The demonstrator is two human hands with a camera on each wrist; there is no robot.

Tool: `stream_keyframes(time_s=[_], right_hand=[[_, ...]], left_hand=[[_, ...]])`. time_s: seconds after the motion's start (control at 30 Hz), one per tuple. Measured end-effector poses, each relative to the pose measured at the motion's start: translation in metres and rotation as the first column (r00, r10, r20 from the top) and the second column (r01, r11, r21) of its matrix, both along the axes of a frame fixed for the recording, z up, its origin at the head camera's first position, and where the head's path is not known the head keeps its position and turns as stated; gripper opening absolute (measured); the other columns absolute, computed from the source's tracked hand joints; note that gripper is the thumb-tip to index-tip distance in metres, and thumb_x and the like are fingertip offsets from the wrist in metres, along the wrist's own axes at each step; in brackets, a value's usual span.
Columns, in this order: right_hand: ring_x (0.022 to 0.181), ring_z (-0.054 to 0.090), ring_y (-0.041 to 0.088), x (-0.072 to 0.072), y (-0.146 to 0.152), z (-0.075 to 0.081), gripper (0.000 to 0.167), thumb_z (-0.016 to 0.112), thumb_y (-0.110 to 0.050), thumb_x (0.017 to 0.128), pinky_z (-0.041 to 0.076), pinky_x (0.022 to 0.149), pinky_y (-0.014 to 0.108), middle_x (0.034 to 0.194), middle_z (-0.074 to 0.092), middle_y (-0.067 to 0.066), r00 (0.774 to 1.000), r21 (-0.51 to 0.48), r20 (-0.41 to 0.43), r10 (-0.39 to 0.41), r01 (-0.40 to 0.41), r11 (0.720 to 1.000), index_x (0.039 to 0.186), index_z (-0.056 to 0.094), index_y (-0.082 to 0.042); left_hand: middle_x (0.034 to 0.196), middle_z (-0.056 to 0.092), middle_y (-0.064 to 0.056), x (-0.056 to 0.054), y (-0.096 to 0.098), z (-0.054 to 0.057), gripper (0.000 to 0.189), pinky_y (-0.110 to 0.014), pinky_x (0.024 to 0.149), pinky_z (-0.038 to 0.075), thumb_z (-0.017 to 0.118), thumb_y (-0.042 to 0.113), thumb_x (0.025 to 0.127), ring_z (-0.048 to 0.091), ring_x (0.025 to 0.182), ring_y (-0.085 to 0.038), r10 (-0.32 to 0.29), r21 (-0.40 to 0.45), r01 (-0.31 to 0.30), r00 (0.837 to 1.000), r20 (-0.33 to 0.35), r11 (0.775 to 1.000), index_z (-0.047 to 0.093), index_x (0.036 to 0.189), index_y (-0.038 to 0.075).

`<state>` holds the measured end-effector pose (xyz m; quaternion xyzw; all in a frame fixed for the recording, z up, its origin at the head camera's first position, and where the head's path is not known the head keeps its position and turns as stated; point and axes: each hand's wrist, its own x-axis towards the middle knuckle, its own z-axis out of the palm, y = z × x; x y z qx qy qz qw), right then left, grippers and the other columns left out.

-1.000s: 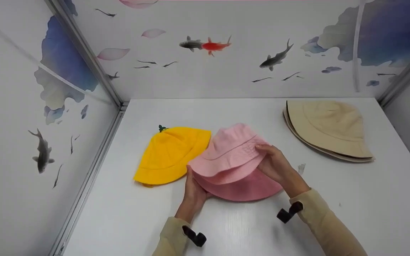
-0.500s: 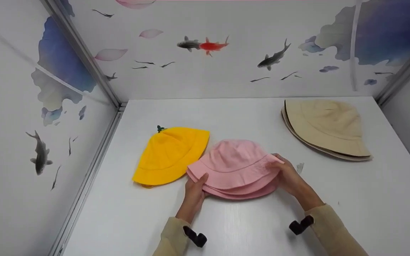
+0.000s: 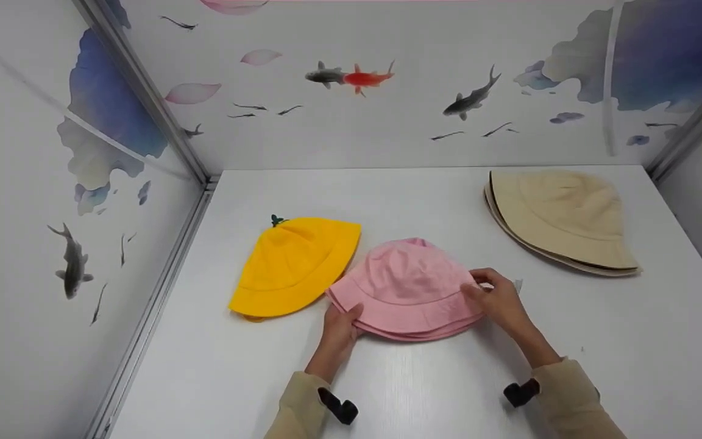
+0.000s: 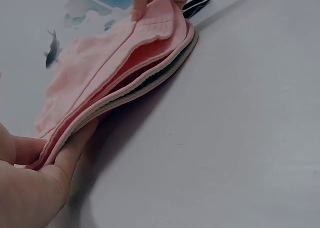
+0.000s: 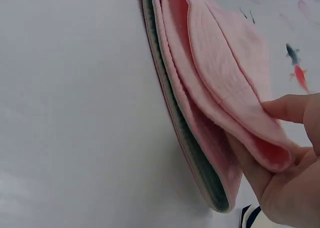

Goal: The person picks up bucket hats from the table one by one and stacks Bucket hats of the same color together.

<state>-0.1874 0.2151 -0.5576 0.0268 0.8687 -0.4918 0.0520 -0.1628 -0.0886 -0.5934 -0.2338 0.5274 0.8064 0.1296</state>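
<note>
Two pink bucket hats (image 3: 412, 274) lie flattened, one on top of the other, at the middle of the table. My left hand (image 3: 340, 334) pinches the layered brims at their left corner, thumb on top. At the right corner my right hand (image 3: 500, 302) pinches the brim. In the right wrist view, its thumb and fingers (image 5: 287, 108) hold the upper hat's brim (image 5: 225, 78), and a lower layer with a dark green inside (image 5: 200, 153) hangs just below. The left wrist view shows several brim edges (image 4: 125, 88) stacked, slightly apart.
A yellow bucket hat (image 3: 296, 268) with a small green sprout on top lies close against the pink hats' left side. Beige bucket hats (image 3: 570, 219), stacked and folded flat, lie at the back right. Walls printed with fish enclose the white table (image 3: 424, 396).
The upper pink hat, raised and tilted a second ago, has come down over the lower one, and their brims now nearly line up. My right hand has moved down and to the right.
</note>
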Motion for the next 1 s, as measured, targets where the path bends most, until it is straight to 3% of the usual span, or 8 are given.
stream_keyframes(time_s=[0.23, 0.37, 0.47, 0.53, 0.67, 0.77, 0.87, 1.0], right_hand=[[0.12, 0.053, 0.042, -0.001, -0.019, 0.0, 0.039, 0.064, -0.004, 0.093, 0.049, 0.101, 0.055, 0.133, 0.05, 0.026, 0.977, 0.107, -0.214, 0.003, 0.02, 0.994, 0.13, 0.055, 0.002], [0.131, 0.045, 0.049, 0.002, -0.032, -0.009, 0.04, 0.069, -0.006, 0.09, 0.038, 0.105, 0.068, 0.143, 0.048, 0.026, 0.885, 0.288, -0.435, 0.169, -0.041, 0.957, 0.13, 0.063, -0.007], [0.142, 0.033, 0.051, 0.007, -0.038, -0.015, 0.046, 0.069, -0.013, 0.092, 0.028, 0.109, 0.074, 0.154, 0.041, 0.021, 0.826, 0.443, -0.453, 0.336, -0.118, 0.889, 0.137, 0.061, -0.017], [0.146, 0.026, 0.052, 0.009, -0.038, -0.018, 0.048, 0.066, -0.019, 0.095, 0.021, 0.112, 0.076, 0.158, 0.038, 0.019, 0.819, 0.504, -0.41, 0.401, -0.164, 0.848, 0.142, 0.056, -0.019], [0.149, 0.021, 0.051, 0.01, -0.034, -0.021, 0.051, 0.061, -0.029, 0.099, 0.015, 0.113, 0.078, 0.162, 0.033, 0.016, 0.869, 0.556, -0.29, 0.401, -0.189, 0.81, 0.148, 0.049, -0.021], [0.15, 0.017, 0.051, 0.01, -0.028, -0.023, 0.053, 0.06, -0.034, 0.099, 0.013, 0.113, 0.078, 0.164, 0.029, 0.016, 0.907, 0.553, -0.21, 0.366, -0.199, 0.809, 0.15, 0.047, -0.023], [0.151, 0.017, 0.05, 0.009, -0.023, -0.024, 0.055, 0.06, -0.036, 0.099, 0.015, 0.113, 0.078, 0.165, 0.026, 0.016, 0.923, 0.526, -0.17, 0.344, -0.21, 0.824, 0.151, 0.046, -0.023], [0.149, 0.024, 0.047, 0.007, -0.017, -0.026, 0.058, 0.063, -0.034, 0.098, 0.024, 0.111, 0.076, 0.165, 0.026, 0.017, 0.921, 0.469, -0.195, 0.336, -0.213, 0.857, 0.151, 0.046, -0.019]], left_hand=[[0.148, 0.051, -0.016, 0.001, 0.002, 0.0, 0.06, -0.04, 0.101, 0.053, 0.055, 0.006, 0.101, 0.063, 0.109, -0.02, -0.021, -0.031, 0.021, 1.0, 0.004, 0.999, 0.029, 0.155, 0.01], [0.15, 0.05, -0.013, 0.0, 0.002, 0.0, 0.063, -0.038, 0.102, 0.053, 0.059, 0.01, 0.1, 0.062, 0.11, -0.019, -0.033, -0.086, 0.033, 0.999, 0.006, 0.996, 0.029, 0.156, 0.013], [0.148, 0.051, -0.01, 0.0, 0.003, 0.0, 0.065, -0.037, 0.103, 0.053, 0.062, 0.014, 0.099, 0.061, 0.107, -0.019, -0.045, -0.173, 0.046, 0.999, 0.012, 0.984, 0.03, 0.156, 0.014], [0.145, 0.054, -0.01, 0.0, 0.004, 0.0, 0.064, -0.037, 0.102, 0.053, 0.063, 0.016, 0.098, 0.061, 0.104, -0.018, -0.053, -0.231, 0.055, 0.999, 0.014, 0.971, 0.032, 0.155, 0.013], [0.147, 0.052, -0.012, 0.001, 0.003, 0.002, 0.066, -0.04, 0.104, 0.052, 0.064, 0.014, 0.098, 0.061, 0.106, -0.02, -0.056, -0.288, 0.051, 0.998, -0.01, 0.956, 0.031, 0.155, 0.011], [0.154, 0.043, -0.017, -0.001, 0.002, 0.003, 0.074, -0.044, 0.109, 0.047, 0.066, 0.009, 0.095, 0.057, 0.12, -0.027, -0.037, -0.349, 0.012, 0.997, -0.066, 0.937, 0.025, 0.157, 0.009], [0.158, 0.035, -0.021, -0.002, 0.002, 0.007, 0.085, -0.048, 0.116, 0.039, 0.069, 0.003, 0.091, 0.047, 0.136, -0.034, -0.028, -0.468, -0.04, 0.99, -0.138, 0.883, 0.017, 0.157, 0.009], [0.161, 0.031, -0.02, -0.003, 0.003, 0.012, 0.089, -0.052, 0.121, 0.03, 0.073, -0.002, 0.086, 0.036, 0.145, -0.037, -0.083, -0.624, -0.058, 0.977, -0.195, 0.78, 0.02, 0.156, 0.011]])
